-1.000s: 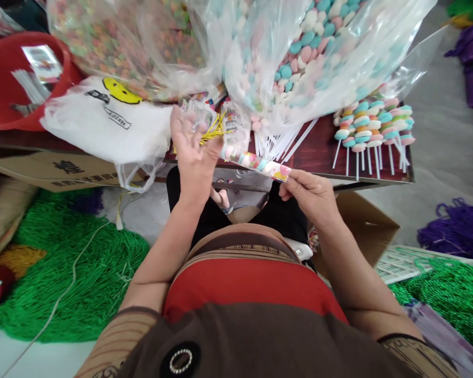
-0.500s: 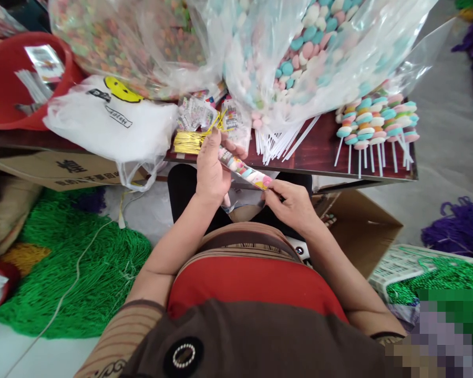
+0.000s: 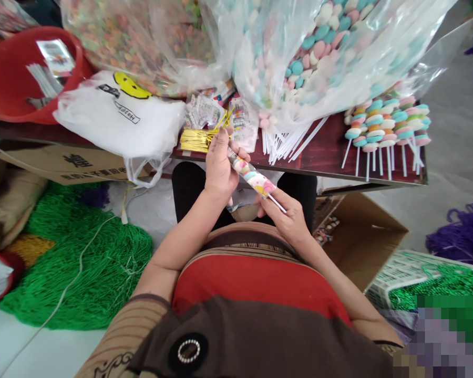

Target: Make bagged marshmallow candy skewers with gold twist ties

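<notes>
Between my hands is a candy skewer (image 3: 254,177) in a clear printed wrapper, slanting down to the right over my lap. My left hand (image 3: 222,167) is closed round its upper end. At the lower end, my right hand (image 3: 284,211) pinches by the wrapper's mouth, where the white stick pokes out across the fingers. Just beyond my left hand lie a bundle of yellow twist ties (image 3: 195,140) and a pile of printed clear wrappers (image 3: 243,125). White sticks (image 3: 289,140) are spread on the table to the right of them.
Several unwrapped candy skewers (image 3: 388,123) lie at the table's (image 3: 331,157) right end. Large candy bags (image 3: 339,63) stand behind. At left are a red basin (image 3: 8,113) and a white plastic bag (image 3: 102,115). An open cardboard box (image 3: 362,236) with wrapped pieces stands below right.
My right hand has shifted slightly down and right, and the white stick now shows below the wrapper. My left hand keeps its grip. The whole view has shifted a little.
</notes>
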The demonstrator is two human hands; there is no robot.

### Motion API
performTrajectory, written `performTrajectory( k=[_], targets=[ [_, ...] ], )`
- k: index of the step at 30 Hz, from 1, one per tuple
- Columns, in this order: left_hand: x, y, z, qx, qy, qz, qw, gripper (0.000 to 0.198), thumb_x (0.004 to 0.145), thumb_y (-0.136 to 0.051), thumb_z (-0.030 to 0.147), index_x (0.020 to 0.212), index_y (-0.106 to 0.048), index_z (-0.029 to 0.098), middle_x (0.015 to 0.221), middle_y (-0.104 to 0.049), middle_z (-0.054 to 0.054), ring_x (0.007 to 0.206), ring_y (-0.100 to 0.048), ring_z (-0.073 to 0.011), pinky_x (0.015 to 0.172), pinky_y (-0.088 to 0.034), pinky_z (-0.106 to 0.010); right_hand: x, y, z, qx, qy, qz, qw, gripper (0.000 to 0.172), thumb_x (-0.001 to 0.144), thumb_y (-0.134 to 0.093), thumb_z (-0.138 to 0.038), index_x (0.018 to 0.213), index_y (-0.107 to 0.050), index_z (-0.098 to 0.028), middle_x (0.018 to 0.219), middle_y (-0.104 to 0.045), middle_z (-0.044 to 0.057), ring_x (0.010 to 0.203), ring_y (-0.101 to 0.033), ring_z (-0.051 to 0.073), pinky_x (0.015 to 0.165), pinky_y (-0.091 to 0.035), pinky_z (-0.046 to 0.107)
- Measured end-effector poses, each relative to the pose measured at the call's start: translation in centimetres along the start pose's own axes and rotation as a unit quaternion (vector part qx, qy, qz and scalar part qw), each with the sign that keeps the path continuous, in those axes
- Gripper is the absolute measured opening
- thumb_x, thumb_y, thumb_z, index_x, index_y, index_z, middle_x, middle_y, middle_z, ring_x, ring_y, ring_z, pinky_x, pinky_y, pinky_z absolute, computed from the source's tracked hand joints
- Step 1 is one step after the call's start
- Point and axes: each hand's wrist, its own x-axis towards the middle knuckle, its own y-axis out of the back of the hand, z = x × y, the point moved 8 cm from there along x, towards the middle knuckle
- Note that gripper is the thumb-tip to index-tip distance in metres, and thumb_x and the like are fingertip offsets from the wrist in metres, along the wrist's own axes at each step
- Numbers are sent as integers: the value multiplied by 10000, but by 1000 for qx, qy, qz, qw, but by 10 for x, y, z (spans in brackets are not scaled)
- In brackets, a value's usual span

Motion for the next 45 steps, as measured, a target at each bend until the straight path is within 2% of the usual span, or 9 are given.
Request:
performTrajectory(
  k=[7, 12, 15, 19, 23, 29, 38, 42, 45],
  targets=[
    [4, 6, -1, -1, 32, 41, 999, 195, 992, -586, 406, 1006, -669, 230, 524, -404, 95, 414, -426, -42, 486, -406, -167, -7, 4, 14, 24, 11, 3, 1000, 253, 960, -593, -392, 1116, -740, -256, 957, -734, 33, 632, -623, 125, 637, -556, 307],
    [9, 10, -1, -13, 26, 47, 998, 209, 980, -603, 428, 965, -663, 229, 504, -380, 98, 404, -415, -43, 462, -395, -169, -19, 19, -2, -41, 88, 48, 994, 302, 960, -566, -263, 1203, -743, -294, 1105, -719, 66, 744, -657, 151, 715, -579, 349],
    [10, 9, -3, -12, 27, 42, 999, 225, 974, -608, 446, 938, -657, 230, 499, -391, 97, 396, -412, -43, 454, -396, -174, -23, 21, -11, -65, 100, 36, 992, 333, 960, -569, -273, 1247, -736, -290, 1199, -709, 94, 877, -688, 196, 777, -596, 379],
    [9, 9, -8, 10, 40, 47, 998, 247, 958, -622, 481, 963, -663, 238, 508, -422, 95, 400, -428, -44, 458, -405, -174, -21, 19, -5, -35, 67, 15, 997, 328, 962, -579, -325, 1247, -741, -315, 1247, -697, 81, 908, -692, 205, 777, -604, 383],
    [8, 8, -9, 37, 38, 35, 998, 283, 968, -591, 511, 960, -655, 236, 514, -417, 91, 413, -445, -46, 465, -412, -168, -17, 11, 11, 105, 18, -19, 994, 313, 950, -598, -370, 1224, -749, -369, 1337, -664, 45, 837, -678, 169, 701, -600, 357],
    [7, 5, -9, 47, 34, 22, 998, 294, 958, -602, 521, 948, -656, 233, 508, -414, 92, 402, -427, -44, 448, -393, -169, -20, -5, 27, 175, -56, -88, 979, 393, 931, -616, -436, 1308, -702, -360, 1498, -594, 48, 1067, -708, 249, 826, -612, 421],
    [0, 0, -12, 59, 31, 11, 998, 204, 954, -644, 431, 1050, -691, 258, 519, -425, 99, 374, -388, -32, 398, -307, -172, -23, -13, 38, 82, -19, -119, 989, 486, 947, -609, -479, 1426, -604, -398, 1592, -503, 0, 1424, -518, 284, 1100, -511, 495],
    [-7, -7, -3, 82, -33, -21, 996, 125, 966, -633, 367, 995, -691, 260, 524, -408, 97, 375, -376, -37, 393, -299, -185, -21, -20, 42, 101, -22, -130, 986, 553, 940, -604, -539, 1475, -550, -405, 1639, -438, -5, 1500, -428, 286, 1122, -498, 481],
    [-12, -3, -3, 82, -38, 13, 996, 125, 964, -638, 353, 1045, -701, 282, 518, -415, 97, 376, -380, -44, 401, -304, -191, -20, -26, 45, 137, -23, -135, 981, 555, 945, -590, -551, 1483, -530, -425, 1664, -394, -26, 1538, -370, 284, 1115, -506, 477]
  ],
)
